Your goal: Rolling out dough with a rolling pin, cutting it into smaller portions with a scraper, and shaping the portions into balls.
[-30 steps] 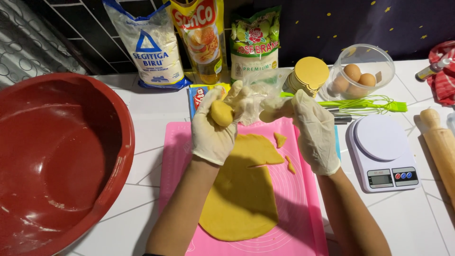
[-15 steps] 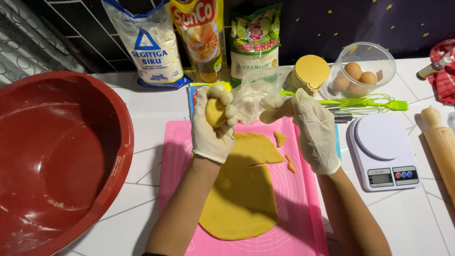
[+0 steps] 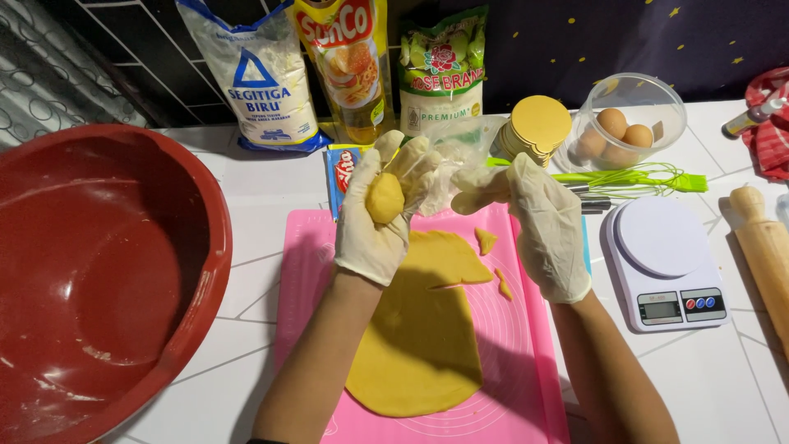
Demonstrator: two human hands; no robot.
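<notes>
Head view: my left hand [image 3: 380,215] cups a dough ball [image 3: 385,198] (loosely), right hand [image 3: 538,226] open beside it; slack fingers could drop it onto the rolled dough [image 3: 427,329].

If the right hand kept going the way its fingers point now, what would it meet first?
The right hand points left toward the left hand; it would probably meet that hand's fingers and the dough ball first, though depth is unclear.

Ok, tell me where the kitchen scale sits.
The white kitchen scale sits on the right of the head view, beside the pink mat, below the green whisk and left of the rolling pin.
</notes>
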